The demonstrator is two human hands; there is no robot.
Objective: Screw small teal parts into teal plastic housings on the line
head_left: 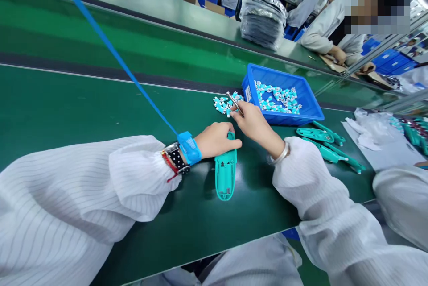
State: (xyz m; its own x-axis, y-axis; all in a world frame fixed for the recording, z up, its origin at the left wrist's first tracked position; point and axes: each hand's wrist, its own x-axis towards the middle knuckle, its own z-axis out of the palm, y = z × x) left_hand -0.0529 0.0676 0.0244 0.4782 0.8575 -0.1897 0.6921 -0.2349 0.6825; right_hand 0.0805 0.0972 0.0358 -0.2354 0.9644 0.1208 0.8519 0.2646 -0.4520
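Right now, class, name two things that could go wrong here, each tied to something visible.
The tweezers in the right hand work a loose pile of small parts beside the blue bin; some could scatter. The left hand holds the teal housing only at its far end, so it might pivot.

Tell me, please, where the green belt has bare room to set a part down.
Bare belt lies left of the small-parts pile, beyond the left hand. Crowded: between blue bin, teal housing and loose housings.

the tray (310, 109) sits behind the casing (225, 174); small parts (224, 104) lie left of the tray, more casings (326, 143) before it.
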